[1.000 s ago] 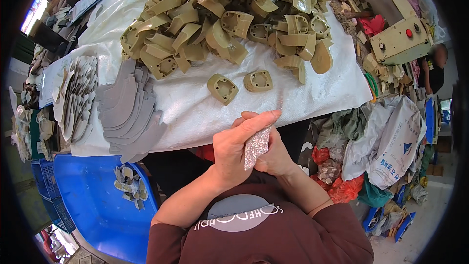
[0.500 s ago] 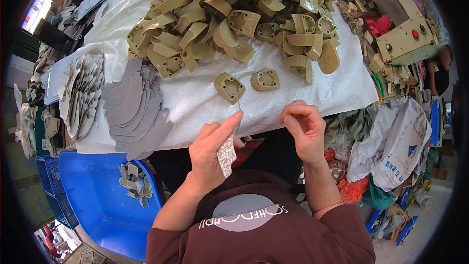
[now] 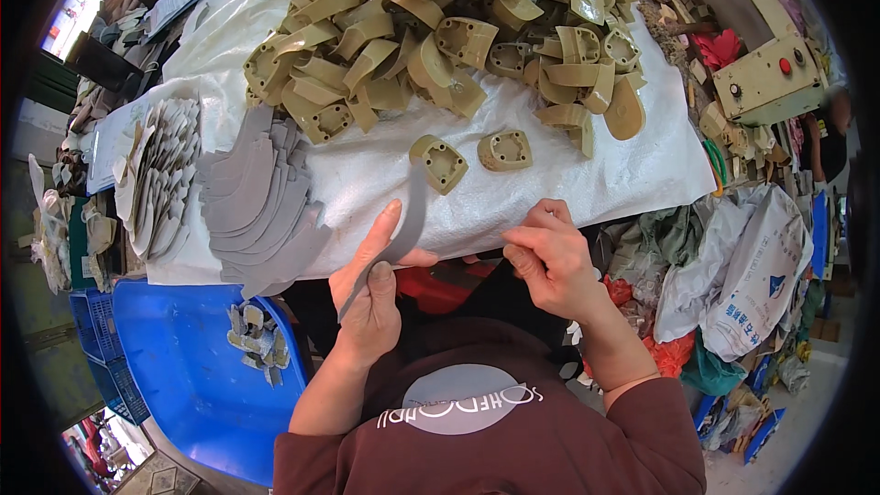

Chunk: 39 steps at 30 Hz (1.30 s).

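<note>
A thin, curved grey strip (image 3: 410, 229) stands up from my left hand (image 3: 374, 289), gripped under the thumb with the index finger stretched out. Its upper end overlaps the edge of a tan plastic shoe-heel block (image 3: 445, 168) on the table; I cannot tell whether they touch. My right hand (image 3: 553, 261) hovers by the table's front edge, its fingers curled and thumb pressed in; anything inside is hidden. Beside the first block lies a second tan block (image 3: 505, 150). A fanned stack of similar grey pieces (image 3: 261, 211) rests left of my left hand.
A large heap of tan blocks (image 3: 412, 37) covers the far table on a white sheet (image 3: 367, 165). Pale layered pieces (image 3: 160, 188) lie at left. Below stands a blue tub (image 3: 183, 357) with scraps (image 3: 258, 341). White sacks (image 3: 756, 266) and a control box (image 3: 770, 82) are at right.
My left hand has turned and moved slightly left, so the strip shows its grey face instead of a speckled one. My right hand has come a little lower and nearer.
</note>
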Each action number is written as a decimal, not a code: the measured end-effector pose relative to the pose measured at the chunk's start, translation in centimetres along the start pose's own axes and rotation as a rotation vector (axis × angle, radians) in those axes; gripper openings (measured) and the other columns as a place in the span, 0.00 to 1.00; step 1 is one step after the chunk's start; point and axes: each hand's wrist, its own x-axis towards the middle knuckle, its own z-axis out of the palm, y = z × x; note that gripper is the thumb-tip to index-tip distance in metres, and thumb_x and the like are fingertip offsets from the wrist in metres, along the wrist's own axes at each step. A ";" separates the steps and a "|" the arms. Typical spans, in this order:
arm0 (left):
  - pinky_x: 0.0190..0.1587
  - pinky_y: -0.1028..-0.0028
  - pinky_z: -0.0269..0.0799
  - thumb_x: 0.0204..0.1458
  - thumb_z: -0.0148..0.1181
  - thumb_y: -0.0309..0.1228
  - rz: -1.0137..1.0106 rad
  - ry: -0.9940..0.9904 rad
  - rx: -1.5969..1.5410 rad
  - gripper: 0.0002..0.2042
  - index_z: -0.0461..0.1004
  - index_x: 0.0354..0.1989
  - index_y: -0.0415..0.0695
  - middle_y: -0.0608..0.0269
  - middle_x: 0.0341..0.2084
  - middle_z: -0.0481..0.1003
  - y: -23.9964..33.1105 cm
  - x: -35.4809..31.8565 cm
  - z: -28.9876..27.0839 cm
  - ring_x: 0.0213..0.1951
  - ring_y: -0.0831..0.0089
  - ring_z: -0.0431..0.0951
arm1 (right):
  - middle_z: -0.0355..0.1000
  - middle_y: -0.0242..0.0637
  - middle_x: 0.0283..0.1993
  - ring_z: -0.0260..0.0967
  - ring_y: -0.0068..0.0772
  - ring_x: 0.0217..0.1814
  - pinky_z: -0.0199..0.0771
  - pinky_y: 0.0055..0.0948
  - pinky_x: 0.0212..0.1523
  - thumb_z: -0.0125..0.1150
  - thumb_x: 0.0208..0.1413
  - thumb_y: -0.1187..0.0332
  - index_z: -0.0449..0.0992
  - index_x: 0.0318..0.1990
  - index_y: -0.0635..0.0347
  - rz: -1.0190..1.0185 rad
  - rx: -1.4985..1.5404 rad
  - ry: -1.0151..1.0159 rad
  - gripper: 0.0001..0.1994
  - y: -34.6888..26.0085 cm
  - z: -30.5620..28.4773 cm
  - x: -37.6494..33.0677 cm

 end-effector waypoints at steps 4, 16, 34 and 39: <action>0.52 0.69 0.66 0.65 0.36 0.42 0.026 0.015 0.033 0.25 0.61 0.59 0.31 0.53 0.31 0.79 0.1 0.5 -0.3 0.39 0.68 0.77 | 0.71 0.37 0.29 0.67 0.40 0.36 0.65 0.37 0.41 0.63 0.45 0.79 0.73 0.39 0.61 0.021 -0.034 0.021 0.11 0.0 0.1 0.4; 0.43 0.69 0.70 0.64 0.40 0.42 -0.318 0.076 -0.744 0.25 0.60 0.59 0.31 0.53 0.40 0.73 1.5 1.0 0.4 0.36 0.67 0.73 | 0.68 0.41 0.53 0.63 0.46 0.51 0.64 0.39 0.51 0.61 0.42 0.80 0.70 0.48 0.63 0.120 -0.372 0.120 0.21 4.7 0.4 3.0; 0.32 0.76 0.66 0.65 0.38 0.39 -0.471 0.204 -0.750 0.22 0.63 0.56 0.31 0.58 0.33 0.73 1.2 1.1 0.8 0.32 0.74 0.71 | 0.59 0.36 0.29 0.59 0.41 0.33 0.61 0.41 0.37 0.68 0.38 0.69 0.74 0.30 0.59 0.196 -0.403 0.082 0.10 1.6 -0.2 4.0; 0.37 0.73 0.68 0.65 0.39 0.38 -0.430 0.208 -0.731 0.21 0.64 0.55 0.31 0.57 0.38 0.73 0.9 0.8 0.3 0.36 0.74 0.71 | 0.66 0.43 0.42 0.62 0.41 0.38 0.65 0.32 0.36 0.65 0.38 0.81 0.75 0.44 0.58 0.083 -0.369 0.135 0.20 1.8 -0.2 2.1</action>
